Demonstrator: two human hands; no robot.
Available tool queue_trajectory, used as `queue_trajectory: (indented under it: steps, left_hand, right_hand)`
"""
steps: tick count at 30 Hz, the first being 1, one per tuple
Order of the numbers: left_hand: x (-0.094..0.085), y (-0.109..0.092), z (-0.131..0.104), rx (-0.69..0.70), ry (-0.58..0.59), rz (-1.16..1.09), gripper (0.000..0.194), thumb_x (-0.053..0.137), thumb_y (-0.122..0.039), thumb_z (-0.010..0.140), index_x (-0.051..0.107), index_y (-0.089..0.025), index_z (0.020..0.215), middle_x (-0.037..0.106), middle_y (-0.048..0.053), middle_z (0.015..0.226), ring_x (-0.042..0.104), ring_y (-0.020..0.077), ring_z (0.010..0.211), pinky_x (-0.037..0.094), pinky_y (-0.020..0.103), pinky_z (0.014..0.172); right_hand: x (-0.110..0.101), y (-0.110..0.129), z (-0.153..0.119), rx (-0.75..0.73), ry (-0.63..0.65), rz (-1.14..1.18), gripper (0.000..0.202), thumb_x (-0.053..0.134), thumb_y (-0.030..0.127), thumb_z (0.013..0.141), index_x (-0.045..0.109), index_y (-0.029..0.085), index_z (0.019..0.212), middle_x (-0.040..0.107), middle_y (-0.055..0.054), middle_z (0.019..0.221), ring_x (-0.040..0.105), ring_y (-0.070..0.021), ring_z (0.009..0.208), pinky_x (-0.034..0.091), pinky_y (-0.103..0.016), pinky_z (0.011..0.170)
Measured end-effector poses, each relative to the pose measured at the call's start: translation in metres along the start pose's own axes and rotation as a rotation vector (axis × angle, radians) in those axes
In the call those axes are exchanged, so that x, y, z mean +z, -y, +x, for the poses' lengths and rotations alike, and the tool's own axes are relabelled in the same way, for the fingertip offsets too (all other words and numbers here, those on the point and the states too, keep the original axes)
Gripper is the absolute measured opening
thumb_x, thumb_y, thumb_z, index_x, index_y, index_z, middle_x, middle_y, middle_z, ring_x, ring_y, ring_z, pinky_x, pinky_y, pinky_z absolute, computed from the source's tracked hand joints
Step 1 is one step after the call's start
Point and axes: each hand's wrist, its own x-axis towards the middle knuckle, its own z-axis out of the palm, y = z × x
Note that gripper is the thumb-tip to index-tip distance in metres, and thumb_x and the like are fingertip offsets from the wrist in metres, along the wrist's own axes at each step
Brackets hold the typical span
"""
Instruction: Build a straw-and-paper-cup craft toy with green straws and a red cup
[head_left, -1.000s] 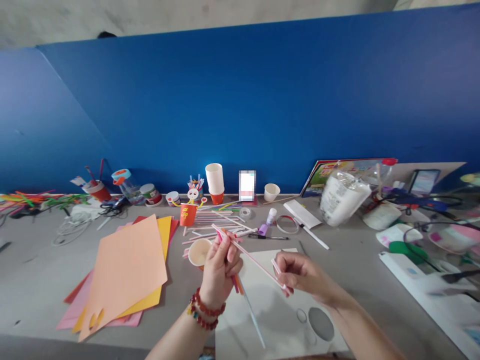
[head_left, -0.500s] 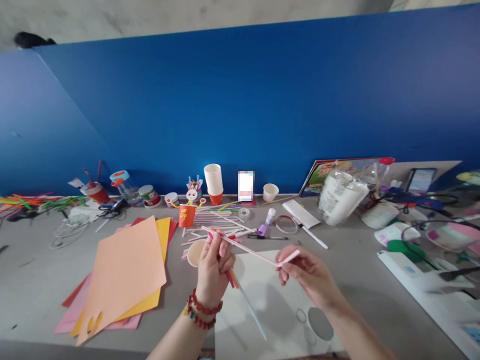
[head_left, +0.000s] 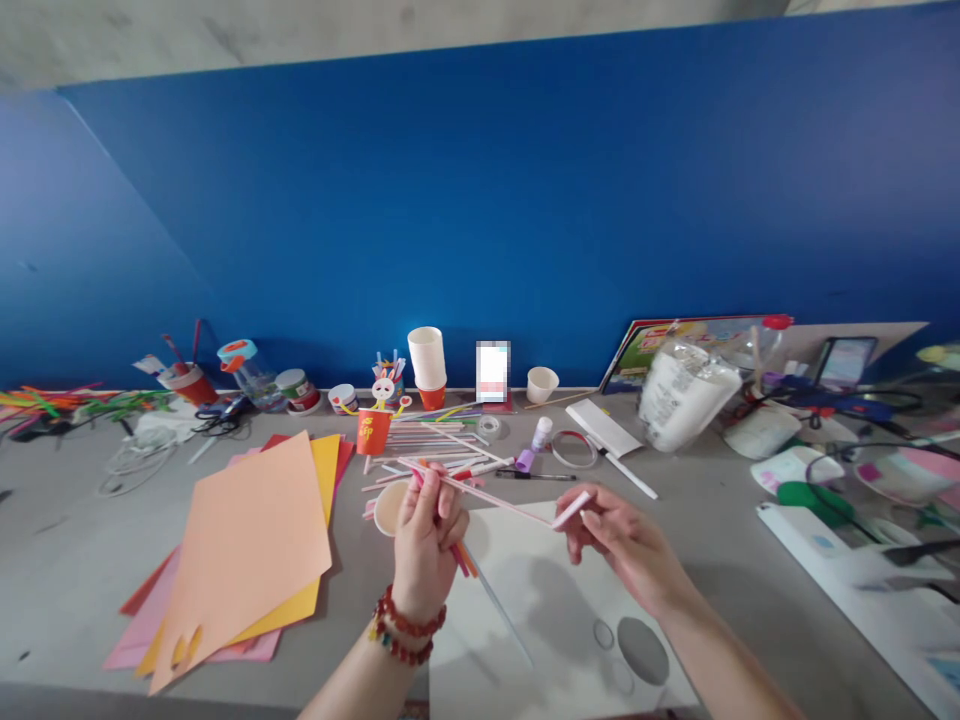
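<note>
My left hand (head_left: pixel 431 520) is closed around several coloured straws, whose pink and orange ends (head_left: pixel 465 560) stick out below the palm. A long pale pink straw (head_left: pixel 499 500) runs from the top of that fist to my right hand (head_left: pixel 607 530). Its short bent end (head_left: pixel 573 508) lies between my right thumb and fingers, pinched. Under both hands is a white sheet (head_left: pixel 517 600) with a grey circle and small rings. A pale blue straw (head_left: pixel 504 612) slants down across it from below my left hand.
Stacked coloured paper (head_left: pixel 255 540) lies at the left. Behind the hands are loose straws (head_left: pixel 427 435), an orange cup with a rabbit figure (head_left: pixel 373 432), stacked white cups (head_left: pixel 427 357), a glue stick (head_left: pixel 541 433) and a wrapped white package (head_left: pixel 679 395). A white board (head_left: pixel 840 590) lies at the right.
My right fingers have shifted slightly on the bent end of the pink straw, which now points up more steeply. My left hand has stayed nearly still.
</note>
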Motion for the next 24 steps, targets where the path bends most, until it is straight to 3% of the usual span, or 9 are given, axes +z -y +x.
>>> queue_trajectory:
  steps: [5,10,17,24]
  left_hand:
    - [0.001,0.001,0.001,0.043,-0.027,-0.003,0.021,0.074,-0.033,0.083,0.062,-0.016,0.087,0.042,-0.009,0.056,0.016,0.0008,0.040,0.018,0.012,0.035]
    - [0.000,0.003,0.001,0.001,-0.016,0.015,0.023,0.075,-0.034,0.082,0.061,-0.016,0.087,0.043,-0.009,0.056,0.015,0.0007,0.040,0.017,0.012,0.035]
    - [-0.002,0.004,0.000,-0.035,0.006,0.069,0.024,0.076,-0.034,0.081,0.058,-0.017,0.085,0.042,-0.008,0.056,0.019,0.0007,0.040,0.018,0.012,0.037]
    - [-0.002,0.004,0.000,-0.006,-0.049,0.026,0.024,0.075,-0.035,0.082,0.060,-0.017,0.088,0.043,-0.009,0.057,0.018,0.0005,0.040,0.017,0.012,0.036]
  right_hand:
    - [0.006,-0.004,0.000,-0.049,-0.033,-0.018,0.024,0.064,0.043,0.091,0.068,0.019,0.096,0.066,-0.005,0.088,0.058,-0.0130,0.062,0.050,-0.027,0.058]
    - [0.018,0.003,0.003,-0.101,-0.106,-0.152,0.026,0.063,0.043,0.091,0.065,0.019,0.083,0.064,-0.005,0.082,0.060,-0.0146,0.062,0.051,-0.028,0.060]
    - [0.014,0.014,0.006,-0.001,0.110,-0.437,0.027,0.057,0.042,0.095,0.059,0.019,0.080,0.063,-0.002,0.076,0.058,-0.0146,0.068,0.047,-0.025,0.061]
    - [0.016,0.007,0.002,0.007,0.024,-0.204,0.023,0.063,0.041,0.091,0.060,0.019,0.087,0.065,-0.002,0.078,0.061,-0.0133,0.064,0.051,-0.026,0.063]
